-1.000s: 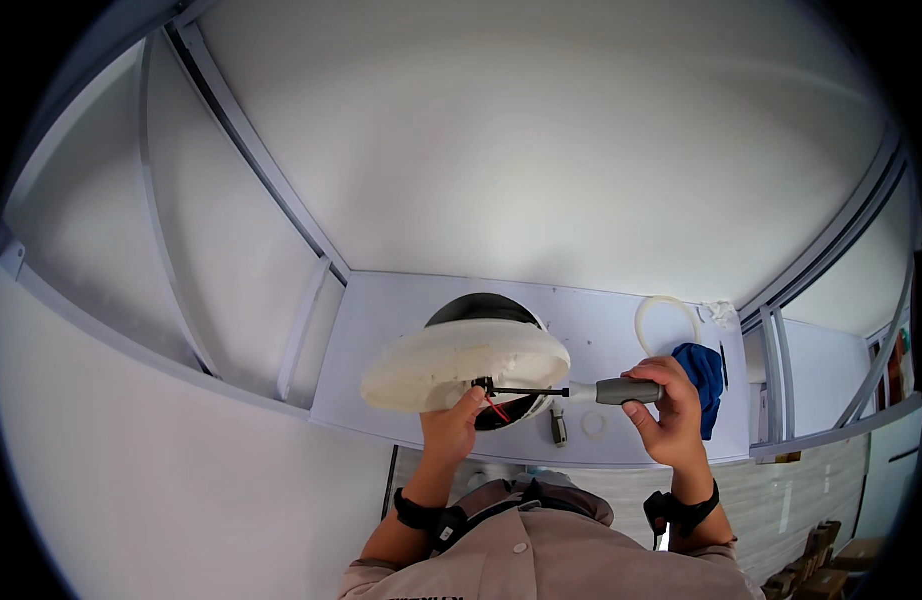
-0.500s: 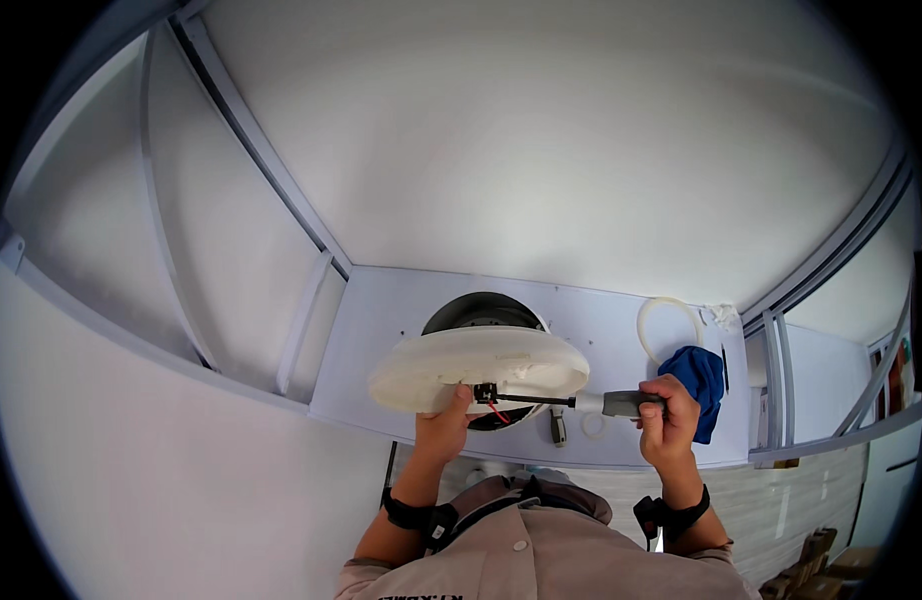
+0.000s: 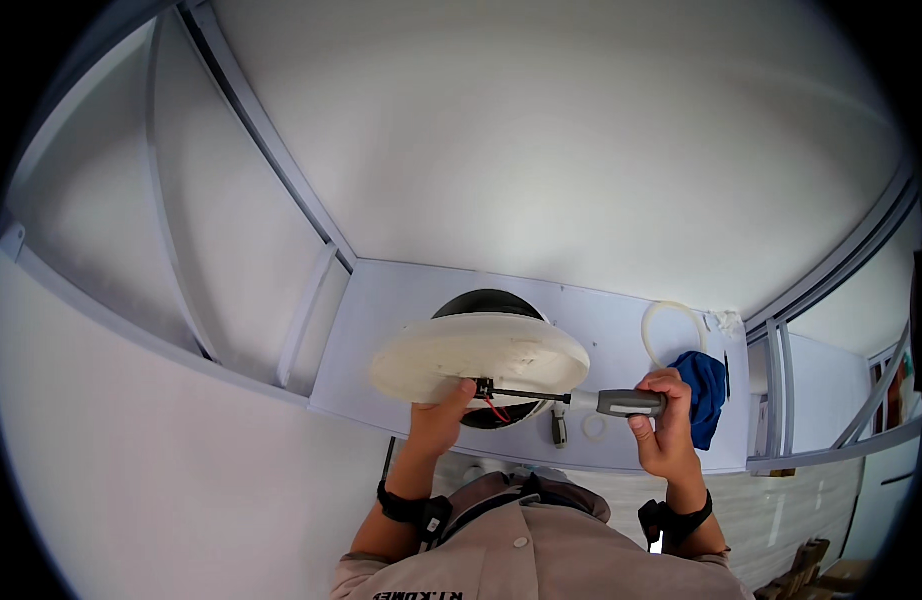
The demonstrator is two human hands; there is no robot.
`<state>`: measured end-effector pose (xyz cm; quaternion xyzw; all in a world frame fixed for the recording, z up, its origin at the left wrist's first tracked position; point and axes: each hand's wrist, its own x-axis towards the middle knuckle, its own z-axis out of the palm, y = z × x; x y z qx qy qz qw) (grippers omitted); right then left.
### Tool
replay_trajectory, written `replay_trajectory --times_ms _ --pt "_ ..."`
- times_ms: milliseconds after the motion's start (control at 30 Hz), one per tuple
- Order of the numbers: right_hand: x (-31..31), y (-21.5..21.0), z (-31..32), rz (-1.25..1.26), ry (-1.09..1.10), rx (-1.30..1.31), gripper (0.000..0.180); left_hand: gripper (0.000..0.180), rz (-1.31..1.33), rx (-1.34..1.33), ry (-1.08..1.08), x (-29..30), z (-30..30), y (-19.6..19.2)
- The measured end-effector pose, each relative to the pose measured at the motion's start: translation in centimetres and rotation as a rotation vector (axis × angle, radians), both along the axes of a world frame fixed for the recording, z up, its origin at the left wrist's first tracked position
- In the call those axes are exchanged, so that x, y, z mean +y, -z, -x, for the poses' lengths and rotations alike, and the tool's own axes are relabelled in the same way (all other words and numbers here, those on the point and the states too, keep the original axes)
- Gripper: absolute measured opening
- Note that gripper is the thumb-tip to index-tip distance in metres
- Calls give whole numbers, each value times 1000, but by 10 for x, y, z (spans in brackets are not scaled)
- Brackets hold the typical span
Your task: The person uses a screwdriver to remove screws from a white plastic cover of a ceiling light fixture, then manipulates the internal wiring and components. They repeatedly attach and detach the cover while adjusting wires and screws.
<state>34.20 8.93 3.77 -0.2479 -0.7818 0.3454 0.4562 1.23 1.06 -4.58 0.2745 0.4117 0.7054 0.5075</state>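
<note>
My left hand [image 3: 439, 420] grips the near edge of a round, cream-white plastic cover [image 3: 461, 350], held tilted above the table. The thumb lies next to a small black component [image 3: 484, 389] with a red wire at the cover's edge. My right hand [image 3: 668, 430] is closed round the grey handle of a screwdriver [image 3: 621, 402]. Its dark shaft runs level to the left, and the tip meets the black component. Behind and below the cover stands a dark round housing [image 3: 491, 302], mostly hidden by it.
On the white table [image 3: 371, 300] lie a second screwdriver [image 3: 559, 428], a small pale ring [image 3: 594, 428] and a larger cream ring [image 3: 671, 306]. A blue cloth [image 3: 703, 395] rests beside my right hand. Grey frame rails [image 3: 306, 315] flank the table.
The cover has tipped slightly, showing more of its face. My right hand has shifted its fingers on the screwdriver handle, and the screwdriver has moved a little to the left.
</note>
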Motion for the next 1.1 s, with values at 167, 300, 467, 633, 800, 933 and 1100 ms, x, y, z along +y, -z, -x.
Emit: replay_trajectory --times_ms 167,300,467,633,800,933,1100 --pt "1 -10 -4 -19 132 -218 38 48 43 41 13 2 -1 2" --pt "0 -13 -12 222 119 -379 41 38 18 80 -34 4 -4 1" --pt "3 -17 2 36 12 -138 46 44 61 132 -35 7 4 5" --pt "7 -2 -1 -98 71 -123 41 44 45 69 -12 12 2 -6" --pt "16 -15 -2 -199 112 -264 29 45 75 84 5 11 0 -5" --pt "23 -9 -10 -147 32 -291 28 45 68 50 18 7 -2 -5" --pt "17 -15 -14 468 -41 -255 37 42 89 177 -43 3 6 -8"
